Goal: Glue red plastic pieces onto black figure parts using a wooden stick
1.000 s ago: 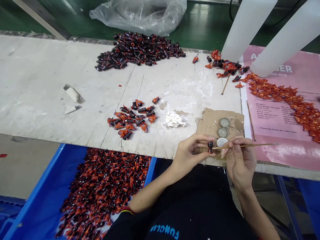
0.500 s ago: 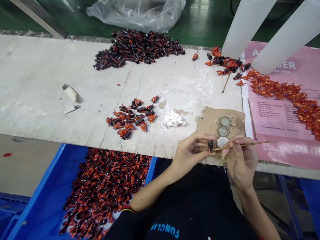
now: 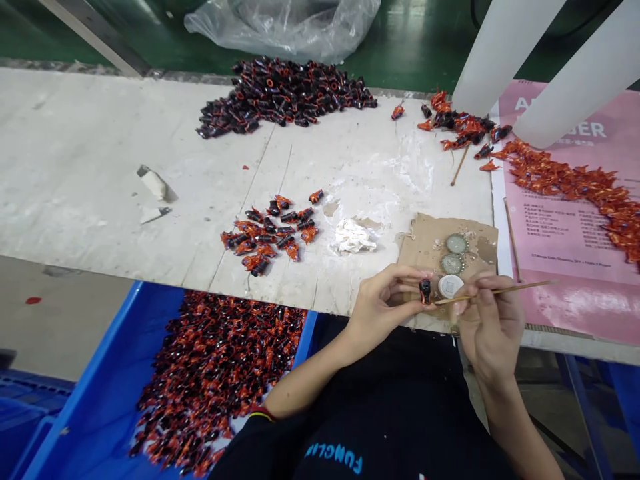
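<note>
Over cardboard (image 3: 425,243), hands pinching piece (image 3: 425,291), stick (image 3: 500,290)

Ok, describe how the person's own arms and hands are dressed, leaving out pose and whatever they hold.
Both forearms are bare, with no gloves or rings visible on the left hand or right hand. A thin red and yellow band circles the left arm by the elbow. The black top carries light-blue lettering.

**Both hands raised close together, fingers pinched**

The left hand (image 3: 380,303) curls inward, thumb and fingertips closed in a tight grip. The right hand (image 3: 493,327) sits just beside it, fingers bunched in a pinch. Both forearms are bare and angle up from below.
</note>
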### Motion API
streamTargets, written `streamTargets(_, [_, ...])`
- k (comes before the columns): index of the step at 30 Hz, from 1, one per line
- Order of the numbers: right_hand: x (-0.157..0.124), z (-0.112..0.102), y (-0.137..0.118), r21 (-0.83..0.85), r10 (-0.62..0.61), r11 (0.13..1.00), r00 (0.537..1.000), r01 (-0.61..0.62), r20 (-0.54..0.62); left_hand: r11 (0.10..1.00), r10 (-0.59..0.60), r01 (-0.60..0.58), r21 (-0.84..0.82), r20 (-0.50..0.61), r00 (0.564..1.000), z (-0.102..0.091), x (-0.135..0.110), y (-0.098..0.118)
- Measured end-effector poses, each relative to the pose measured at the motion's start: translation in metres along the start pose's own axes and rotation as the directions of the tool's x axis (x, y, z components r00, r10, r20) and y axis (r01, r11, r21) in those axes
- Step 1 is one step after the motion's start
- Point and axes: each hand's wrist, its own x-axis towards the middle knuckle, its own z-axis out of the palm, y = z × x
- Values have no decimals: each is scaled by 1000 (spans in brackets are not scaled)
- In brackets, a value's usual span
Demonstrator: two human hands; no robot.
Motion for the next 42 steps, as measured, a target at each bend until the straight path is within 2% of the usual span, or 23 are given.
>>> streamTargets(2, [3,-3,-4,-21,-62,998,995,60,-76,1000,-12,12,-1,1,1000,0,0,0])
streamTargets(4, [7,-8,-11,-98,-186,980,977,176,-103,1000,-20,20,0,-4,1000,0,0,0])
streamTargets(6, [11,-15,-18,-167,-303,943,950,287,-76,1000,-17,17,-3,-3,1000,-1,0,0])
streamTargets(9, [18,-26,-25,-252,-393,891,919,378,-10,1000,-15,15,-7,-2,1000,-2,1,0])
streamTargets(13, [40,-53,-29,-433,-608,690,789,580,87,999,-50,50,-6,-3,999,-2,1,0])
streamTargets(14, [50,-63,-29,-489,-619,651,779,581,100,998,-55,55,-3,-3,998,-2,1,0])
streamTargets(15, [62,-75,-30,-554,-596,626,795,549,115,998,-57,57,1,-2,998,-2,2,0])
streamTargets(16, [77,-88,-31,-626,-546,610,830,486,113,999,-54,54,5,-3,999,-2,2,1])
streamTargets(18, [110,-113,-34,-772,-356,560,929,302,105,999,-44,44,15,-4,999,-2,2,1])
streamTargets(19, [127,-124,-34,-869,-239,446,964,214,115,999,-41,41,21,-3,999,-2,3,2])
streamTargets(20, [143,-133,-35,-902,-192,395,976,175,105,999,-40,40,26,-3,999,-2,3,2])
streamTargets(22, [167,-143,-34,-931,-136,332,984,151,112,999,-43,44,31,-8,999,-1,3,2])
streamTargets(24, [179,-143,-31,-944,-100,289,985,161,138,998,-50,50,36,-16,999,-1,3,3])
streamTargets(27, [180,-135,-24,-966,-80,200,985,165,151,998,-57,58,35,-29,998,-1,3,4])
streamTargets(32, [175,-124,-13,-995,-130,77,990,68,57,998,-55,56,21,-33,998,1,3,6])
streamTargets(37, [176,-116,-6,-999,-109,53,994,2,-4,997,-80,79,-12,-13,997,-1,3,5])
streamTargets(42, [168,-113,-15,-995,-142,102,990,-14,-28,997,-75,75,-32,-8,997,-4,2,5])
